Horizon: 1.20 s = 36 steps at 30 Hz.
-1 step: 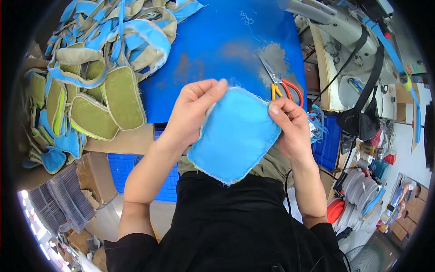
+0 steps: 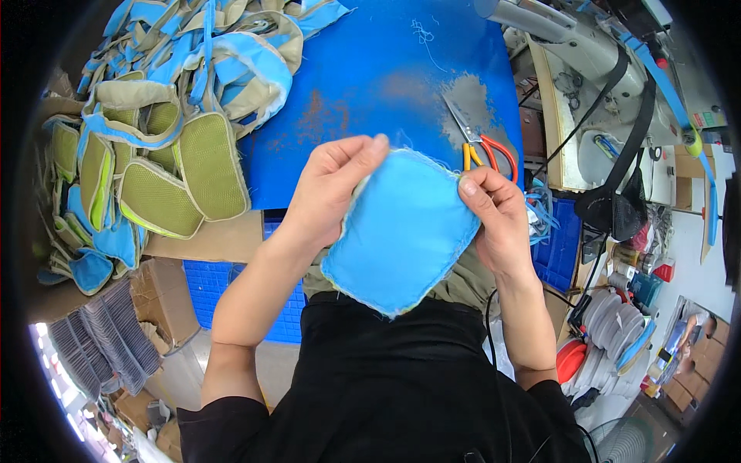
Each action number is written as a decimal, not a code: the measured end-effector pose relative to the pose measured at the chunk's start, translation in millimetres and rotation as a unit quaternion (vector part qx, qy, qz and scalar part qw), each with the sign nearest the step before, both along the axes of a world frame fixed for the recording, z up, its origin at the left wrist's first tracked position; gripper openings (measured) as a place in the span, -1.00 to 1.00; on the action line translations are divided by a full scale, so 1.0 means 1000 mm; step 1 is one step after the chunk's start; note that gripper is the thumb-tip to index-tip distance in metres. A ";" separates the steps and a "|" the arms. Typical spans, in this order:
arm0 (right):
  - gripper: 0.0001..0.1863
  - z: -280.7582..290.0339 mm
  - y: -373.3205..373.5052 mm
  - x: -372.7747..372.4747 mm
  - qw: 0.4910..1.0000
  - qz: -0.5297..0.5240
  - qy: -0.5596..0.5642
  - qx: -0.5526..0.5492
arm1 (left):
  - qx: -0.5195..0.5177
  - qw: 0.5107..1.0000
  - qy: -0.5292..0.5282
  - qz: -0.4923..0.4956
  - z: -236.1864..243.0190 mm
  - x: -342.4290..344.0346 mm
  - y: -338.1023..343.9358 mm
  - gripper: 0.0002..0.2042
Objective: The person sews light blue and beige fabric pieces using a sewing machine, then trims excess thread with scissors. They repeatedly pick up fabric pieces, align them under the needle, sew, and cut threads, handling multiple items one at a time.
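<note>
I hold a light blue fabric panel (image 2: 401, 231) with frayed, green-edged seams above my lap, in front of a blue worktable (image 2: 370, 85). My left hand (image 2: 336, 181) grips the panel's upper left edge, fingers curled over the top. At the upper right corner, my right hand (image 2: 494, 212) pinches the edge between thumb and fingers. The panel hangs tilted, its lower corner over my black top.
A heap of blue, beige and olive mesh pouches (image 2: 154, 131) covers the table's left side. Orange-handled snips (image 2: 482, 143) lie on the table just beyond my right hand. A sewing machine (image 2: 571, 46) stands at the upper right. Blue crates (image 2: 556, 239), rolls of tape and cardboard boxes surround me.
</note>
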State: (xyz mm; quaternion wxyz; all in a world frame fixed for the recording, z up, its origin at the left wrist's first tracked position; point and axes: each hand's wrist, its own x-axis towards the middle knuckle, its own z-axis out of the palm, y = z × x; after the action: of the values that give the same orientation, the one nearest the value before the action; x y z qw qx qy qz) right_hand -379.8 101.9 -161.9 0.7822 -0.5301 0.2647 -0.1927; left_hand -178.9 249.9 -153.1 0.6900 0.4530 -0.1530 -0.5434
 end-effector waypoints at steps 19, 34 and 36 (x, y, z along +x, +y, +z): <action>-0.55 -0.001 -0.003 0.010 0.999 -0.028 -0.009 0.046 | 0.046 0.984 -0.143 0.097 -0.004 0.001 0.008 -0.88; -0.72 0.015 0.001 0.004 0.957 -0.077 0.013 -0.280 | -0.107 0.726 -0.665 0.140 0.006 -0.011 0.036 -0.68; -0.69 0.017 0.003 0.007 0.964 -0.069 0.001 -0.256 | -0.116 0.686 -0.704 0.140 0.006 -0.013 0.040 -0.67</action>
State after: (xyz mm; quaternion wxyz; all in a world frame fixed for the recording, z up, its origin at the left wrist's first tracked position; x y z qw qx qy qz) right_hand -372.8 104.4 -145.1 0.6050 -0.6934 0.2429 -0.3070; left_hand -191.8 290.3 -147.1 0.4941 0.6348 -0.5909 0.0604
